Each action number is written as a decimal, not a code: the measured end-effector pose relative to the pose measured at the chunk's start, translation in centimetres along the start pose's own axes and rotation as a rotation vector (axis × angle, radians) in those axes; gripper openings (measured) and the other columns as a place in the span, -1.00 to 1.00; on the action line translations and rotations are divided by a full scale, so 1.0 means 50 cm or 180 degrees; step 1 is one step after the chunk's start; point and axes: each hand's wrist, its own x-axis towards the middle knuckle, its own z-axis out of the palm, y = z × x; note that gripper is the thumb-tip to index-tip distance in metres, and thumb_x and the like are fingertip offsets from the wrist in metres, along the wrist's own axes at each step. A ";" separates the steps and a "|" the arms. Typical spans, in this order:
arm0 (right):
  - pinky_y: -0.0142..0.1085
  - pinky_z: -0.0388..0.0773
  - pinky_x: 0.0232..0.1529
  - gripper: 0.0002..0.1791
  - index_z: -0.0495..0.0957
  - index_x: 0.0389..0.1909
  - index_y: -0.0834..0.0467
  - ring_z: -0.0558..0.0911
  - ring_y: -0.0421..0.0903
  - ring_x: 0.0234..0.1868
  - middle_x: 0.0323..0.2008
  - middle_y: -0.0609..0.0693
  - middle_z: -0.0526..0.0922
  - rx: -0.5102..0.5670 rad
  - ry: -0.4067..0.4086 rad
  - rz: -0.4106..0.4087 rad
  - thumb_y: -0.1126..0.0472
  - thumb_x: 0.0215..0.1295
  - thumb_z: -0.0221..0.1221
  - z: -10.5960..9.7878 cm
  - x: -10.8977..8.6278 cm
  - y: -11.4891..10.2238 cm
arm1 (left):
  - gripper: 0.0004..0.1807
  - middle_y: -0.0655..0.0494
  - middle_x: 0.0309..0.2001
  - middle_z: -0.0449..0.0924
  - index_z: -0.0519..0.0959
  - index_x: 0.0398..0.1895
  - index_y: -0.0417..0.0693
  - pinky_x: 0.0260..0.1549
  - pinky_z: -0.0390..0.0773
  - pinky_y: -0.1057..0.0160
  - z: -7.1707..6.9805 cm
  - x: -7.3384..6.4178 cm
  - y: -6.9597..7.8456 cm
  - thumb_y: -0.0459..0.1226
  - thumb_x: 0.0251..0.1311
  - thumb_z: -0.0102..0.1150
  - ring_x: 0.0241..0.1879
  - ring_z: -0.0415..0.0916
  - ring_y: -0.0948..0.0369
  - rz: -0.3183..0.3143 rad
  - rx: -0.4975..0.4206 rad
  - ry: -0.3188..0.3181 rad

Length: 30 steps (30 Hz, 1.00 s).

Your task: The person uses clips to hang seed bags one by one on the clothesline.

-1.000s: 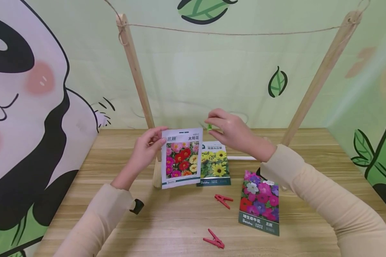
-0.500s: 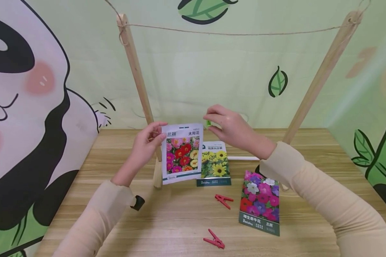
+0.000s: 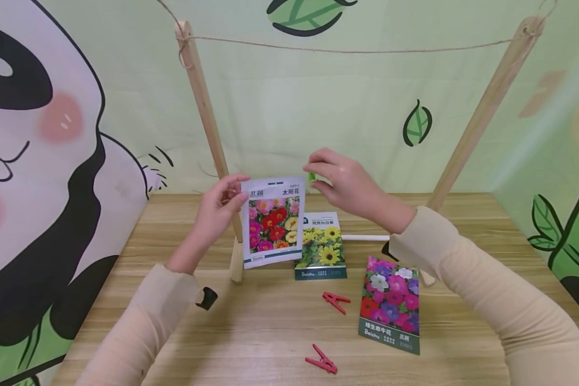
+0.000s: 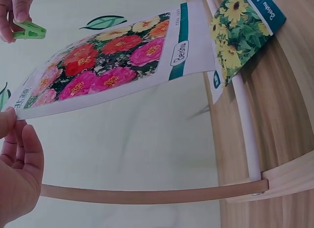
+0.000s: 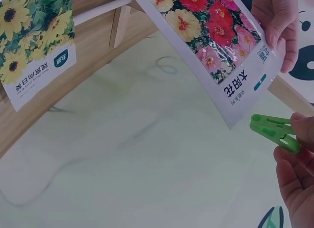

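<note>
flower packet [image 3: 273, 222] pinched by left hand [image 3: 218, 208] at one edge, right hand [image 3: 346, 183] nearby, pinching green clip [image 5: 265, 127]

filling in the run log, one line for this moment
left grip: holds white flower packet | right grip: pinches green clip, apart from packet | table: two red clips

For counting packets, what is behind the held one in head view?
Behind the held packet, the sunflower packet shows; its upper left edge is covered. Anything fully covered cannot be seen.
</note>
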 end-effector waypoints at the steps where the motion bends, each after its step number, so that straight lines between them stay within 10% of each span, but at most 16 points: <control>1: -0.31 0.56 -0.16 -0.72 0.57 -0.20 0.35 0.59 -0.05 -0.23 -0.20 0.14 0.55 -0.0001 0.0010 -0.0007 0.37 0.01 0.24 -0.001 0.002 0.000 | -0.67 0.09 -0.34 0.31 0.41 0.05 -0.18 -0.48 0.46 0.41 -0.001 0.001 0.001 -0.41 0.19 -0.01 -0.41 0.33 0.24 -0.0002 -0.0011 0.0004; 30: -0.27 0.55 -0.17 -0.74 0.57 -0.20 0.36 0.56 -0.04 -0.23 -0.21 0.15 0.54 -0.0066 0.0093 -0.0018 0.36 0.04 0.22 -0.040 0.040 -0.002 | -0.67 0.12 -0.32 0.33 0.42 0.05 -0.09 -0.48 0.43 0.48 -0.026 0.031 0.040 -0.37 0.20 -0.02 -0.43 0.31 0.30 0.0002 -0.0174 0.0267</control>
